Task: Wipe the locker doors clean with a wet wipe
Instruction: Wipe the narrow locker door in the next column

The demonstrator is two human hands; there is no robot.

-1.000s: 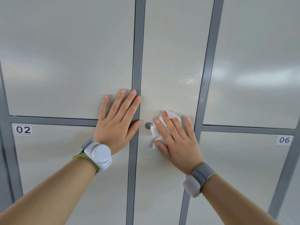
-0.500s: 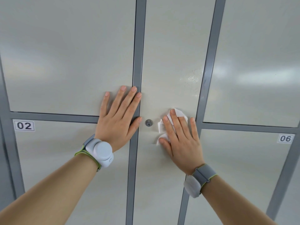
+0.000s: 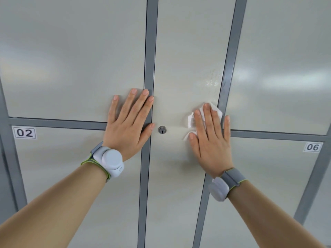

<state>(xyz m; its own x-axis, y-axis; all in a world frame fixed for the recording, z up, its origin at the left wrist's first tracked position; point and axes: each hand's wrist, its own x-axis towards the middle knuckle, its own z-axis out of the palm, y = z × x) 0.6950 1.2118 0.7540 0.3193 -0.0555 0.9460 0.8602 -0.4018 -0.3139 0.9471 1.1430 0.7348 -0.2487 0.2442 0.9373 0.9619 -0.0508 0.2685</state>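
A tall pale middle locker door (image 3: 184,51) fills the centre, with a round keyhole lock (image 3: 162,130) near its left edge. My right hand (image 3: 210,138) lies flat with straight fingers and presses a crumpled white wet wipe (image 3: 192,120) against this door, close to its right edge; most of the wipe is hidden under the fingers. My left hand (image 3: 128,126) rests flat on the neighbouring left door, fingertips reaching the grey frame strip (image 3: 148,68). A damp patch (image 3: 211,81) shows above the wipe.
Grey frame strips separate the doors. A lower left door carries the label 02 (image 3: 24,133), a lower right door the label 06 (image 3: 313,147). Both wrists wear grey bands with white pods (image 3: 110,161).
My right hand has slid the wipe to the right and slightly up, away from the keyhole toward the door's right edge. My left hand stays in place.
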